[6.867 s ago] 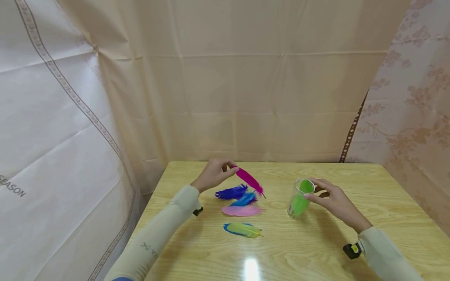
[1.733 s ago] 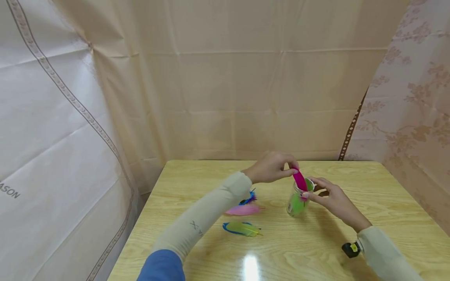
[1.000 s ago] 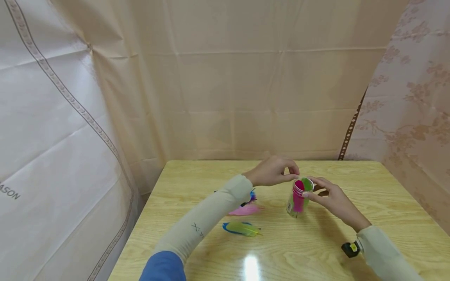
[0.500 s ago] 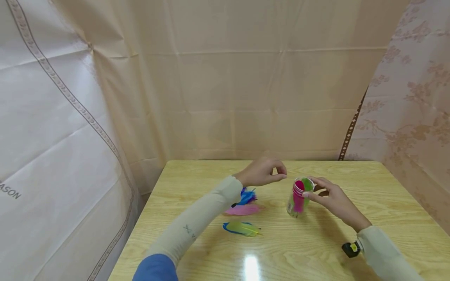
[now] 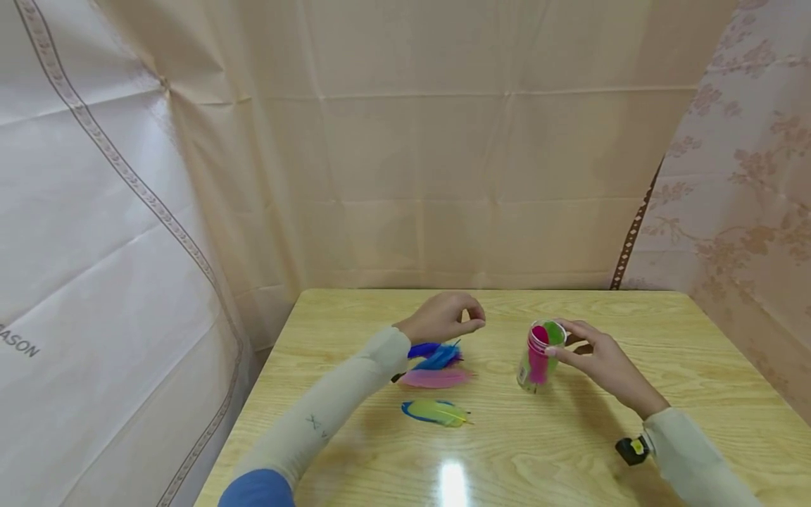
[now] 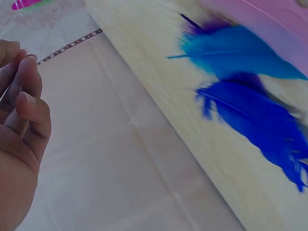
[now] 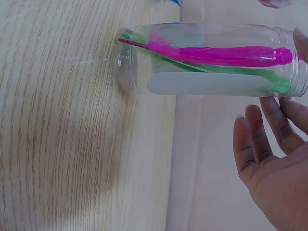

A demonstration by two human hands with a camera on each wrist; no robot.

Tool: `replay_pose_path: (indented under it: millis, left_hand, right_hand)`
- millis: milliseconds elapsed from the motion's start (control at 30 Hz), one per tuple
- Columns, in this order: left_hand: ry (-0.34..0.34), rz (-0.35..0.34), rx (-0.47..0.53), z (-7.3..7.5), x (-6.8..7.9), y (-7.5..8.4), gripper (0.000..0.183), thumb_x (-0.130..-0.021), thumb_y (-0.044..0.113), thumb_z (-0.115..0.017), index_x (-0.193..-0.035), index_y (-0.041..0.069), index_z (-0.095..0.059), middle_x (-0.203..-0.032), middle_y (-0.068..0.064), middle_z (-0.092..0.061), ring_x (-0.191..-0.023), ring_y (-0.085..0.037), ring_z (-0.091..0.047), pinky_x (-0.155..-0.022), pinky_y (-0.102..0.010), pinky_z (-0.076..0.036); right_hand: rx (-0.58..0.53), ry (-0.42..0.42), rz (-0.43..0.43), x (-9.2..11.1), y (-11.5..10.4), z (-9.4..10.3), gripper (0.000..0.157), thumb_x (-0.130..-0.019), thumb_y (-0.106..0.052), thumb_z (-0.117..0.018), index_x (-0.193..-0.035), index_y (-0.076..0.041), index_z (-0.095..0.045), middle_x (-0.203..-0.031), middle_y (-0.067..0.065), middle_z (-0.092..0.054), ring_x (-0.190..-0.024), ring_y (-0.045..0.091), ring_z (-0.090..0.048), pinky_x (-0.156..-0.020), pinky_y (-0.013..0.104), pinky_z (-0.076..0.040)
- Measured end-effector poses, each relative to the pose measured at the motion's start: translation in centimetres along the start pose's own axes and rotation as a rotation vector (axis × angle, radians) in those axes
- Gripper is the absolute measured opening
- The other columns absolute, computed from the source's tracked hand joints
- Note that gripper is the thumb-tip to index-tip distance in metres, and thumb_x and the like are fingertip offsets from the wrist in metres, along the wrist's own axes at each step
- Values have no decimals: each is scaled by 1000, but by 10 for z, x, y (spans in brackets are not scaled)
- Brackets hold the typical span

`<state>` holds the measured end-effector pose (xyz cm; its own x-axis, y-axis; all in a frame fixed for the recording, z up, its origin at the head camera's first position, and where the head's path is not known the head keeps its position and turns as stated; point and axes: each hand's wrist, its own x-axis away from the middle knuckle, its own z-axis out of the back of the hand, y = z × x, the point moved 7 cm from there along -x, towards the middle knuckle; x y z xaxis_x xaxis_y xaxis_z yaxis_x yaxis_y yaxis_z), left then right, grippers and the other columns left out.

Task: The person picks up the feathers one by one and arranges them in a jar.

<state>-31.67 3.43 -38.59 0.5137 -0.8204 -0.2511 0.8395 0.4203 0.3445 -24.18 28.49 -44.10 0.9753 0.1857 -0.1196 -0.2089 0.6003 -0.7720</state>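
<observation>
A clear jar point(image 5: 524, 373) stands on the table at the right. Inside it are a magenta feather point(image 7: 231, 56) and a green feather point(image 7: 216, 70). Thumb and fingers of my right hand point(image 5: 598, 359) grip the jar near its rim. My left hand point(image 5: 443, 318), fingers loosely bent and holding nothing, hovers above the loose feathers. Beneath it lie a dark blue feather point(image 6: 260, 120) and a lighter blue feather point(image 6: 236, 50), with some purple under them. Closer to me are a pink feather point(image 5: 436, 379) and a yellow-green feather point(image 5: 438, 412) with blue under its edge.
The wooden table point(image 5: 507, 458) has a bright light reflection near its front. A beige cloth point(image 5: 405, 176) hangs behind its back edge. White cloth point(image 5: 114, 282) hangs at the left and a floral cloth point(image 5: 754, 211) at the right.
The left hand carried the magenta feather from the pile into the jar, let go of it, and moved back left over the feathers. The right hand has stayed on the jar.
</observation>
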Motion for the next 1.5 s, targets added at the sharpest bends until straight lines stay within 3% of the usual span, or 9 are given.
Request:
replay_pose_path:
  millis: [567, 800, 1033, 1233, 1500]
  left_hand:
    - [3, 131, 86, -6, 59, -46, 10, -101, 22, -69, -104, 15, -75, -94, 10, -69, -76, -11, -62, -69, -22, -50]
    - [-12, 202, 129, -13, 84, -57, 13, -100, 25, -70, -107, 15, -76, -95, 12, -70, -70, -5, -58, -64, -22, -51]
    - [5, 286, 125, -9, 107, -68, 10, -101, 26, -70, -106, 19, -75, -94, 13, -68, -69, -7, -57, -63, -25, -50]
    - [11, 321, 117, -7, 124, -78, 10, -101, 25, -69, -105, 18, -75, -93, 13, -67, -70, -8, -57, -65, -26, -50]
    - [4, 324, 82, -11, 142, -84, 6, -100, 25, -71, -99, 20, -75, -90, 13, -67, -73, -7, -58, -66, -25, -50]
  right_hand:
    - [-15, 1, 10, -1, -1, -1, 69, -100, -42, -67, -157, -11, -42, -134, 12, -57, -109, 32, -58, -81, 33, -55]
    - [-15, 7, 4, 2, 0, -1, 69, -100, -42, -67, -156, -11, -43, -133, 12, -57, -108, 31, -59, -80, 33, -56]
    - [-2, 11, 14, 1, -2, 1, 68, -100, -42, -68, -156, -11, -44, -138, 14, -55, -108, 32, -60, -80, 32, -56]
    - [26, 3, 4, 0, -4, 3, 71, -100, -45, -68, -156, -9, -43, -148, 18, -50, -108, 33, -61, -78, 36, -56]
    - [58, 9, 7, 0, -5, 5, 73, -98, -45, -70, -155, -7, -45, -138, 16, -58, -106, 32, -62, -77, 35, -56]
